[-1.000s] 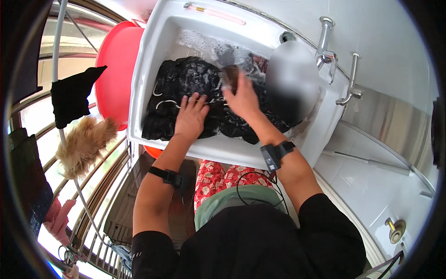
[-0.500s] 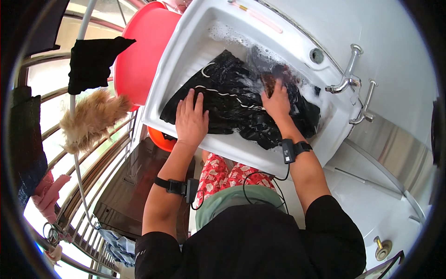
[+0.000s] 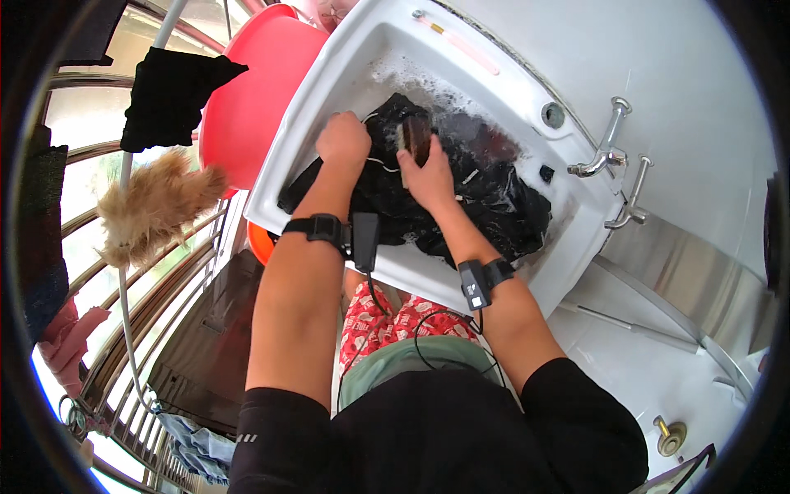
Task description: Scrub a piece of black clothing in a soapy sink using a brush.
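A wet black garment (image 3: pixel 502 210) with a white drawstring lies spread in the white sink (image 3: pixel 280 156), in soapy water. My left hand (image 3: pixel 343 138) is closed at the garment's upper left edge, with its fingers mostly hidden under the fist; it appears to grip the cloth. My right hand (image 3: pixel 428 177) is wrapped round a brown scrubbing brush (image 3: pixel 417 138), with its pale bristle side turned left, over the cloth near the drawstring. Foam lies on the water beyond the brush.
A pink toothbrush-like stick (image 3: pixel 465 48) rests on the sink's back ledge. Two metal taps (image 3: pixel 607 156) (image 3: pixel 634 210) stick out from the right wall. Left of the sink are a red basin (image 3: pixel 255 90), a fluffy tan duster (image 3: pixel 160 206) and a hanging black cloth (image 3: pixel 177 99).
My left hand has gone from lying flat on the garment to a closed fist farther up. My right hand has moved left with the brush, lifting it out of the dark water.
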Demonstrator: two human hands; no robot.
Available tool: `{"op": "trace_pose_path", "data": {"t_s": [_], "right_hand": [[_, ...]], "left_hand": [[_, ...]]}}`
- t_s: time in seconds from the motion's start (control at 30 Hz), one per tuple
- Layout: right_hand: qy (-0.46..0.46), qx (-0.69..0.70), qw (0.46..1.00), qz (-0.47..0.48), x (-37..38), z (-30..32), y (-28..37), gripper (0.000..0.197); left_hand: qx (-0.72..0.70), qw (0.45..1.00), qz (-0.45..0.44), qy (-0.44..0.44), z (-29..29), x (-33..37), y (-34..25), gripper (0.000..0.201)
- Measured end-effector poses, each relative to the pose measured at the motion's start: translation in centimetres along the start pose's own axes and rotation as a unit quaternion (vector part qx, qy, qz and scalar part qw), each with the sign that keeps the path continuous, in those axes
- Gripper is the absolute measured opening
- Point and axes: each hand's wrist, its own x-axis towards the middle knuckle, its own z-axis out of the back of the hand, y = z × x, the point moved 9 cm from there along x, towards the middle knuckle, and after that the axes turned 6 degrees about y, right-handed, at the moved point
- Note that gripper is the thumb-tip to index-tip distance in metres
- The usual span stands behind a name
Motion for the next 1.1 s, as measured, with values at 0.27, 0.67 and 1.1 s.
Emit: {"op": "trace_pose_path", "data": {"t_s": [0.27,0.67,1.1], "right_hand": [[0.037,0.033,0.998,-0.034,-2.6,0.9,-5.3,0.09],[-0.004,0.108,0.994,-0.021,-3.2,4.3,-7.6,0.085],[0.002,-0.077,0.976,0.203,0.8,1.8,5.7,0.083]], "left_hand": [[-0.557,0.813,0.055,0.161,-2.6,0.6,2.9,0.027],[-0.277,0.919,-0.278,0.012,4.5,-9.4,-5.7,0.018],[0.163,0.966,-0.199,-0.003,-1.1,-10.6,2.0,0.067]]}}
